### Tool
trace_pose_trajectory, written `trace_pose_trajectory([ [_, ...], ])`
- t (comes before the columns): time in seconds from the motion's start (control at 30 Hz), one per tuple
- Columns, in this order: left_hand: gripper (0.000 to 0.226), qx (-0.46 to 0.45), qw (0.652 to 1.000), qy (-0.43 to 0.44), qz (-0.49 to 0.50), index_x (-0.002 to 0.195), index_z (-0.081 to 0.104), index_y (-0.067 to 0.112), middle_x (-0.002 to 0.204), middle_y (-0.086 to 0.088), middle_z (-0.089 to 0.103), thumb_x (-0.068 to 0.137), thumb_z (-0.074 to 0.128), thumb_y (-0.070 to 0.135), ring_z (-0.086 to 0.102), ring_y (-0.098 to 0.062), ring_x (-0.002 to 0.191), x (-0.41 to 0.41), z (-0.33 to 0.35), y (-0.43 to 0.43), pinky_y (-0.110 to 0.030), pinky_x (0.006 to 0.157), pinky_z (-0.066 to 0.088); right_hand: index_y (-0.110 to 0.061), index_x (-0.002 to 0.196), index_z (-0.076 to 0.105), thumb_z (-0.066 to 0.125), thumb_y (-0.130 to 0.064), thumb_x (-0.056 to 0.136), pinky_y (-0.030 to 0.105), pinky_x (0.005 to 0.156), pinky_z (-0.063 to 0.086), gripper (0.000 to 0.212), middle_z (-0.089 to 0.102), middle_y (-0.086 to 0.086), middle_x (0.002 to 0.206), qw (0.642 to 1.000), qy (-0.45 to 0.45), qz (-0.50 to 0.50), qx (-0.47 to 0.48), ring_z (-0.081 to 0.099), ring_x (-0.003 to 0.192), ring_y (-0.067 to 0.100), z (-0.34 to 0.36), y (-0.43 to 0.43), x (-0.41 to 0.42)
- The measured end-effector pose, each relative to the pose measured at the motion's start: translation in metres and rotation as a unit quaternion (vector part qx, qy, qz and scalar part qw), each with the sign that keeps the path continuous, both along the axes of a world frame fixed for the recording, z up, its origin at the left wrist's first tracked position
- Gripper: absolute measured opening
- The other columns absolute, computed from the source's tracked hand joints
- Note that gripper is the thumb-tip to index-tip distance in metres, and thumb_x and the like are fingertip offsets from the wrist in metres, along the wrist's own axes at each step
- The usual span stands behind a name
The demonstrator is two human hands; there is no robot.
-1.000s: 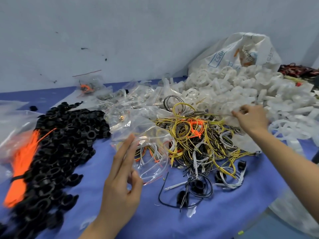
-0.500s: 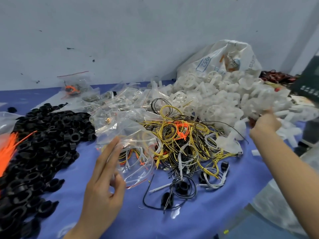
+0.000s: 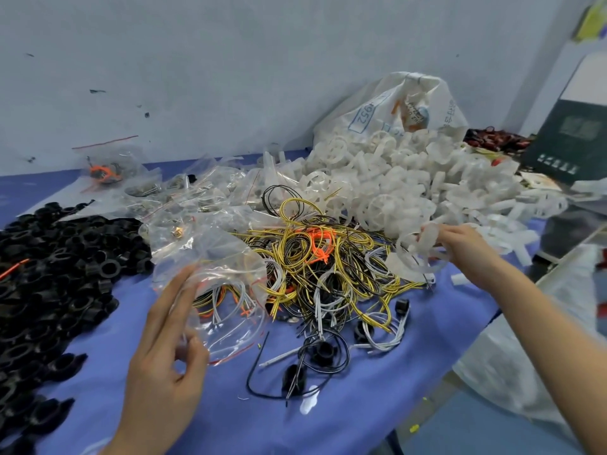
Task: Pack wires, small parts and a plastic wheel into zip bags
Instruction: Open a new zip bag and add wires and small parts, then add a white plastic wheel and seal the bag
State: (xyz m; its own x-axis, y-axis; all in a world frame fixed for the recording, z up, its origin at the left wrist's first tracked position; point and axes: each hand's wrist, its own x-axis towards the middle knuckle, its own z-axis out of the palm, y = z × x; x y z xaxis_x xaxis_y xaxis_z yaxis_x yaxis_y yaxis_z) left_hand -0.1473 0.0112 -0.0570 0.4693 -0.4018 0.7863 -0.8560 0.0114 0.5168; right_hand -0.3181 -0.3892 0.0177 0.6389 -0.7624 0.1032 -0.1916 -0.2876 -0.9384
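Left hand [image 3: 164, 366] pinches the zip bag [image 3: 216, 284], wires already inside, mouth held open for loading. Right hand [image 3: 466, 247] grips a white plastic wheel [image 3: 423, 244] off the pile, likely bound for that bag.

Desk [image 3: 377, 405] cover — plain blue-violet. Wire tangle [image 3: 315, 264] — yellow-and-black striped, some white, orange ties. Wheel pile [image 3: 410, 178] translucent white. Ring parts [image 3: 59, 267] black. Zip bag [image 3: 216, 274] clear, red seal line. Wall [image 3: 230, 60] pale grey, dark specks.
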Motion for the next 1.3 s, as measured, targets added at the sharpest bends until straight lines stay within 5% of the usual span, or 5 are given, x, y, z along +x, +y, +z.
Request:
trace_pose_trajectory([
  [0.33,0.062,0.008,1.0,0.004,0.004,0.147,0.035,0.037,0.154,0.015,0.032,0.088,0.04,0.021,0.053,0.005,0.08,0.002,-0.003,-0.002,-0.026,0.045,0.049,-0.02,0.064,0.074,0.046,-0.026,0.096,0.02,0.047,0.05,0.043,0.072,0.003,0.077,0.934,-0.18,0.032,0.307,0.067,0.063,0.013,-0.009,0.012,0.002],
  [0.67,0.069,0.003,1.0,0.028,-0.004,0.146,0.039,0.033,0.153,0.019,0.031,0.085,0.045,0.0,0.046,0.017,0.088,-0.002,-0.004,-0.004,-0.028,0.052,0.049,-0.021,0.064,0.054,0.042,-0.015,0.095,0.027,0.054,0.031,0.034,0.045,0.003,0.066,0.979,-0.202,0.009,-0.023,0.039,0.058,0.016,0.045,0.043,-0.001],
  [0.87,0.059,0.02,0.999,0.048,0.001,0.141,0.04,0.018,0.152,0.027,0.027,0.086,0.044,-0.001,0.056,-0.003,0.09,-0.012,0.005,-0.007,-0.036,0.047,0.049,-0.009,0.079,0.06,0.057,-0.027,0.087,0.024,0.06,0.047,0.019,0.054,0.005,0.078,0.795,-0.189,0.452,0.359,0.052,0.064,0.015,0.036,0.155,0.026],
  [1.03,0.068,0.013,1.0,-0.007,-0.007,0.143,0.04,0.008,0.156,0.015,0.027,0.08,0.054,-0.012,0.032,-0.022,0.141,-0.012,0.009,0.0,-0.006,0.084,0.042,-0.023,0.068,0.062,0.051,-0.016,0.082,0.017,0.064,0.042,0.019,0.056,-0.006,0.072,0.849,-0.075,0.477,0.216,0.051,0.064,0.008,0.008,0.231,0.063],
  [1.3,0.063,0.019,1.0,0.012,-0.006,0.146,0.034,0.031,0.154,0.022,0.027,0.088,0.041,0.007,0.04,-0.024,0.136,-0.009,0.012,0.002,-0.012,0.064,0.045,0.001,0.081,0.065,0.056,-0.024,0.083,0.031,0.074,0.038,0.027,0.056,0.013,0.079,0.908,-0.155,0.328,0.211,0.051,0.075,0.021,0.002,0.258,0.092],
])
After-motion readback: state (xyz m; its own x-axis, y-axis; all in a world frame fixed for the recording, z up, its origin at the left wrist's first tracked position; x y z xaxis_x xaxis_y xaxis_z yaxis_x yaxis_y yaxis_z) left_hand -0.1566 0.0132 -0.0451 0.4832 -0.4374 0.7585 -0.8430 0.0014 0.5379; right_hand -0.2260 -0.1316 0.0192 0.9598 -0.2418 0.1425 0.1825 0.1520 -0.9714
